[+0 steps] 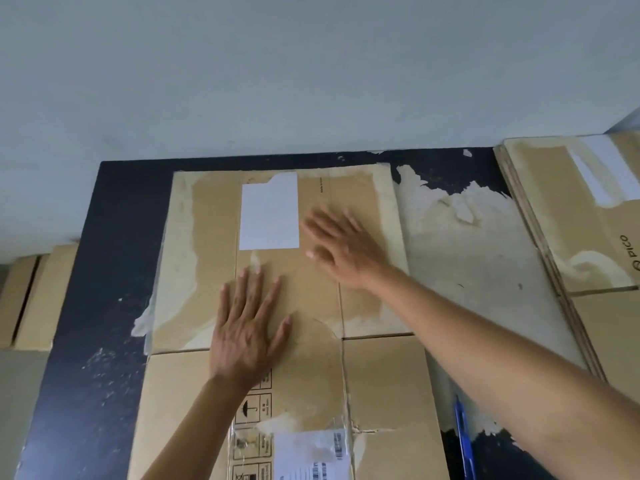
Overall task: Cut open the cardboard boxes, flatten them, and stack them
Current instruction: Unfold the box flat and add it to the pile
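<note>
Left hand (pixel 247 327), right hand (pixel 341 247) spread flat on one flattened box (pixel 381 382); one blue cutter (pixel 462 434).

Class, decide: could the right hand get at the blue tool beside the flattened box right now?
Probably yes. The right hand is open over the flattened box, holding nothing, and the blue tool lies uncovered just under that forearm.

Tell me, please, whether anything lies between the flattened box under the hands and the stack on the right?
Only a blue cutter, lying on the table beside the near right edge of the flattened box. Farther back, the gap to the stack of flattened boxes shows only worn tabletop.
</note>
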